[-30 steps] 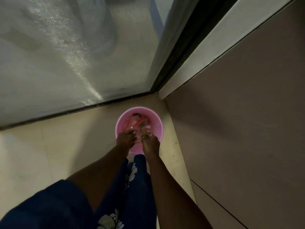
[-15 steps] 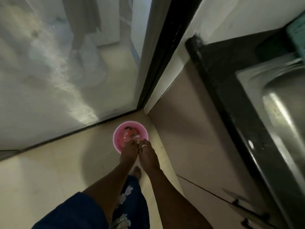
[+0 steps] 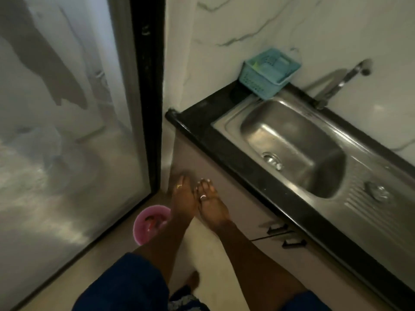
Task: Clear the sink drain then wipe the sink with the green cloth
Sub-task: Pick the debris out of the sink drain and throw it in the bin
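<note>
Pink bucket [image 3: 150,224]: sitting on the floor beside the glass door [image 3: 67,131], partly behind my left wrist.
Left hand [image 3: 182,199]: I am stretching it forward, fingers straight, holding nothing.
Right hand [image 3: 211,204]: reaching alongside, fingers straight, empty.
Blue basket [image 3: 267,74]: sitting at the sink's back corner, something green showing inside.
Sink [image 3: 253,129]: lying well apart from my hands, drain [image 3: 270,158] showing at its bottom.

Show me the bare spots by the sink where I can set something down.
Bare: the black counter strip between its left end and the sink rim; the ribbed drainboard in front of the small metal piece. Crowded: the back corner, where the blue basket stands near the faucet.
</note>
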